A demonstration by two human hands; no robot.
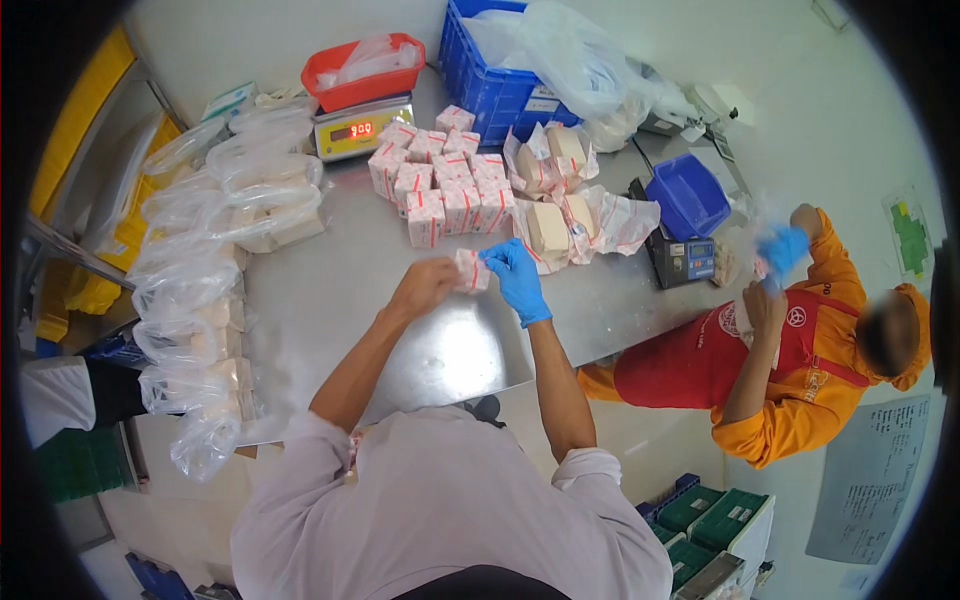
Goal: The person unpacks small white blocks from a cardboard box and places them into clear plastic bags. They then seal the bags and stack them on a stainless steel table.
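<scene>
Over the metal table (pixel 300 300), a small block wrapped in white and pink paper with a red band (pixel 472 271) is between my two hands. My bare left hand (pixel 425 284) has its fingers closed at the block's left side. My right hand (pixel 517 282), in a blue glove, pinches the block's upper right edge. Just beyond stand several similar wrapped blocks (pixel 461 210), grouped and partly stacked. To their right, pale unwrapped blocks (pixel 547 228) lie on opened wrapping paper (pixel 626 222). The undersides of my fingers are hidden.
Clear bags of pale blocks (pixel 205 300) line the table's left side. A scale (pixel 364 128) bears a red tray (pixel 372 92); a blue crate (pixel 500 90) stands behind. At right, a blue basin (pixel 688 197) sits on another scale (pixel 686 262), near a co-worker in orange (pixel 790 430).
</scene>
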